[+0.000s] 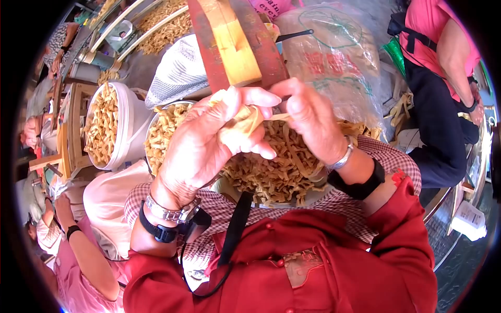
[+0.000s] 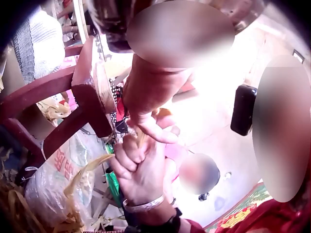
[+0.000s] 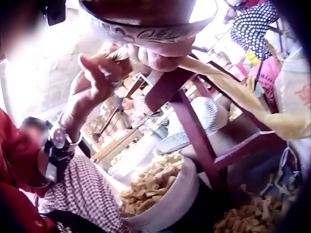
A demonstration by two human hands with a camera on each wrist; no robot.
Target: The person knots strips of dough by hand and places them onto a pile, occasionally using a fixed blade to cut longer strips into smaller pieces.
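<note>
A pale yellow strip [image 1: 245, 125] is folded in the left hand [image 1: 193, 141], whose thumb and fingers curl round it. Close beside it, the right hand [image 1: 315, 122] pinches a narrow part of the strip, which stretches between the two hands. In the left wrist view the left hand [image 2: 155, 92] reaches down to the curled right hand [image 2: 138, 167], and a length of strip [image 2: 80, 177] trails off beside them. The right wrist view shows the right hand's fingers [image 3: 158, 57] on the twisted strip [image 3: 238, 97], near the left hand [image 3: 95, 85]. Small knotted pieces [image 1: 276, 172] lie below.
White buckets [image 1: 130, 125] of knotted pieces stand at the left. Ahead is a red wooden bench [image 1: 266, 52] with a yellow wood block [image 1: 235, 49] on it. A clear plastic bag [image 1: 334, 62] lies behind the right hand. Other people sit on both sides.
</note>
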